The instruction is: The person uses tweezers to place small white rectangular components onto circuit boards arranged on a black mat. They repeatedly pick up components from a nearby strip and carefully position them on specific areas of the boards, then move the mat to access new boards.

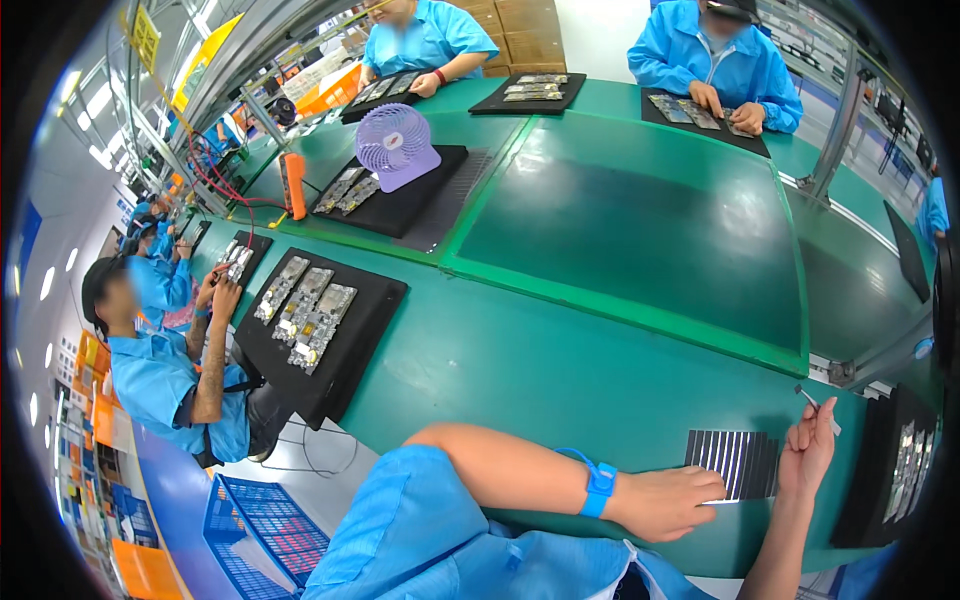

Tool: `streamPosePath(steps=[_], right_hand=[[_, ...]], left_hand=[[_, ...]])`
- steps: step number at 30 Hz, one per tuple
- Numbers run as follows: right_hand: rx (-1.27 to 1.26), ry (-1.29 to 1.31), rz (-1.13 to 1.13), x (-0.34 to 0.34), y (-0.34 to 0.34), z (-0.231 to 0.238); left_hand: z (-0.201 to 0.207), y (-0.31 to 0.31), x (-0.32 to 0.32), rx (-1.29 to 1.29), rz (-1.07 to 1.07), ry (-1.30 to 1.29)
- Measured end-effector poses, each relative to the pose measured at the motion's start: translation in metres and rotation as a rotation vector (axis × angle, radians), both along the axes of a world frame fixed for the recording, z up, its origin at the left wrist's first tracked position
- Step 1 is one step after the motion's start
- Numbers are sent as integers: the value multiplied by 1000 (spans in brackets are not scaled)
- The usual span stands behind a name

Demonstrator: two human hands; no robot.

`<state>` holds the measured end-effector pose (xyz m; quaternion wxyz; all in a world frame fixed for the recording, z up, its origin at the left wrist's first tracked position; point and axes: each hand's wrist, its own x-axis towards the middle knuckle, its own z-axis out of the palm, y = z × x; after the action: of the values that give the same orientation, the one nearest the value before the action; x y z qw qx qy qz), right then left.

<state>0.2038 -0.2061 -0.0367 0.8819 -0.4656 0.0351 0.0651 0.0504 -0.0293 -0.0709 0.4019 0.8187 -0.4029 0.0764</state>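
one sheet: dark striped sheet (732, 464) lies flat on the green surface (560, 370), near right.
left hand (665, 502): rests palm down, fingertips pressing the sheet's near left edge.
right hand (808, 450): raised just right of the sheet, pinching tweezers (816, 407).
wrist: blue strap (598, 484).
far left: purple fan (394, 146); black trays of boards (306, 310).

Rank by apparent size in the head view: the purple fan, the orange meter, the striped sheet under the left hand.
1. Purple fan
2. Striped sheet: looks close to the fan, and it lies nearer the camera, so this order is unsure.
3. Orange meter: clearly smallest.
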Motion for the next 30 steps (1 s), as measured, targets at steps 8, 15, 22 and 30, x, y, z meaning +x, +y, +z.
streamPosePath(steps=[8, 15, 22, 30], right_hand=[[92, -9, 89, 15, -21, -15], [70, 15, 121, 4, -11, -13], [48, 31, 68, 1, -7, -5], [84, 83, 80, 1, 1, -5]], left_hand=[[2, -2, -1, 7, 84, -246], [-7, -5, -11, 130, 214, -210], [-2, -3, -11, 133, 187, -165], [12, 3, -11, 148, 198, -42]])
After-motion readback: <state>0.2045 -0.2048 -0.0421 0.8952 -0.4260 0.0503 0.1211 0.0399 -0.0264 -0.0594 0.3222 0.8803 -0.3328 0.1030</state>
